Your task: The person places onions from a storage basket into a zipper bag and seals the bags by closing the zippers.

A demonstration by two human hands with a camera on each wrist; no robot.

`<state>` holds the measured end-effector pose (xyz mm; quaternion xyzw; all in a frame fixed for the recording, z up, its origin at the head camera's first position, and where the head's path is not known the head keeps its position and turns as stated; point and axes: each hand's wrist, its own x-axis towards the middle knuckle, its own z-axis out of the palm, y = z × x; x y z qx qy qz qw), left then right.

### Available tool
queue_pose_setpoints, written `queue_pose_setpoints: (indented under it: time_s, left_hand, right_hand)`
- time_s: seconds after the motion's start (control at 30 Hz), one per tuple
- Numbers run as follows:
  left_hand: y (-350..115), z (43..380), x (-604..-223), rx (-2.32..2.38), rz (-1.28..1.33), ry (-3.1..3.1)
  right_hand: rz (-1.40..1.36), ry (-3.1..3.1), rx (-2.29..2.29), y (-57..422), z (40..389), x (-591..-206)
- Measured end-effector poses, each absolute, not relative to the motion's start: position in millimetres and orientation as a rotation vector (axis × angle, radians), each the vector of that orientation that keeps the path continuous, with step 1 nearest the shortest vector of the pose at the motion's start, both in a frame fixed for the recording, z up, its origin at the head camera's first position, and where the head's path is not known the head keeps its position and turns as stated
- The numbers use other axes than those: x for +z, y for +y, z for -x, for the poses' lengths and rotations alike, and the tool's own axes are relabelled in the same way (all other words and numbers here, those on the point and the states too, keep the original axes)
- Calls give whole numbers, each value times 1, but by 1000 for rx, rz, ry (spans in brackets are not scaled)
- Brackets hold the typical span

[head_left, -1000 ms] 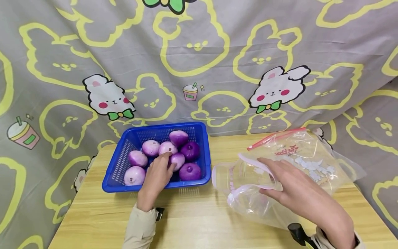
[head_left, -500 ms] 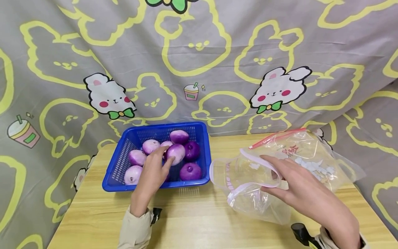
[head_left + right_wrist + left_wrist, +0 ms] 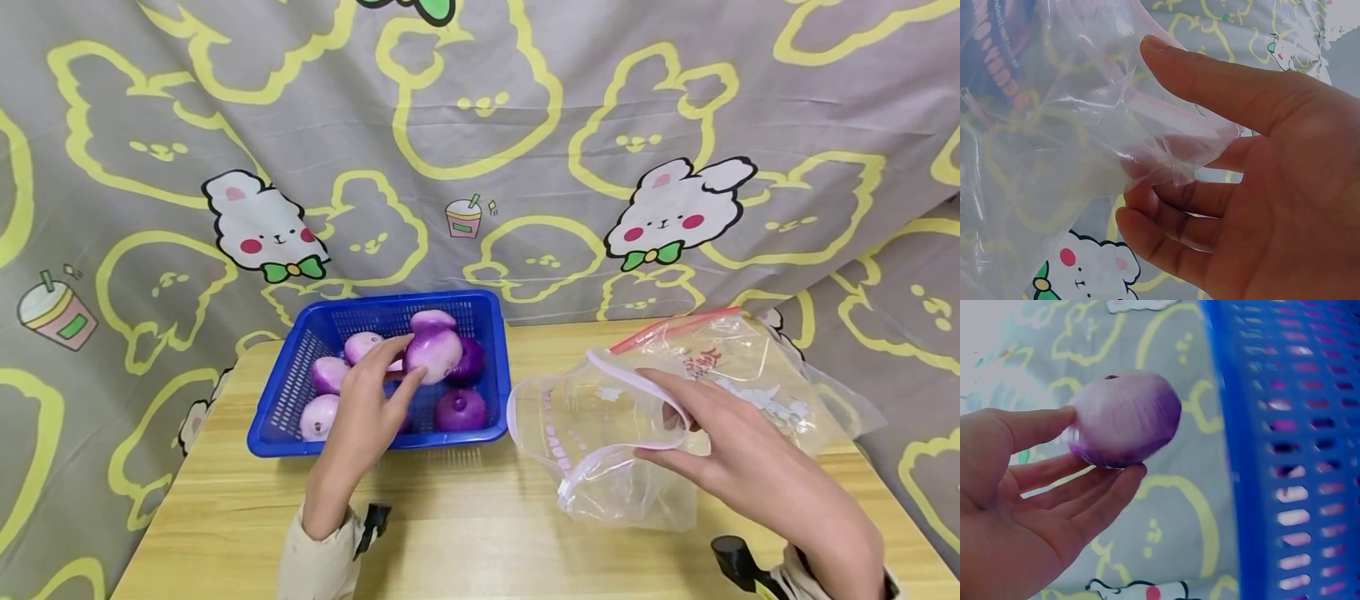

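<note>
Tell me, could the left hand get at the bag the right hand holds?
Probably yes. The left hand holds an onion above the blue basket, and nothing seems to stand between the basket and the clear bag. The right hand holds that bag open beside the basket.

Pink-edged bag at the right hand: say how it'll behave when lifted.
The pink-edged bag is probably floppy, since its film creases. It looks light, being thin and see-through. Its open mouth, held by the right hand, may sag when released.
</note>
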<state>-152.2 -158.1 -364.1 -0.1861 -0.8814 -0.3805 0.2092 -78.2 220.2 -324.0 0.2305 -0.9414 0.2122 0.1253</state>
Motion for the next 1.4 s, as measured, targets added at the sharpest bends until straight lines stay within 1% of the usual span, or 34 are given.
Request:
queue_pose_setpoints:
  time_s: [0.3, 0.67, 0.87, 1.07, 1.4]
  left_hand:
    - [-148, 133, -348, -1271, 636, -2285]
    - [-127, 101, -327, -1501, 802, -2224]
    - [-113, 92, -327, -1376, 940, -2205]
    - [-103, 92, -330, -1217, 1031, -2216]
    - [-98, 89, -334, -1096, 1053, -2291]
  right_hand:
    - [-683, -2700, 624, 222, 76, -322]
    - [-669, -2713, 647, 222, 74, -321]
    - [-670, -2714, 636, 219, 72, -320]
    - [-679, -2714, 625, 219, 69, -319]
    - [-674, -2730, 651, 219, 66, -317]
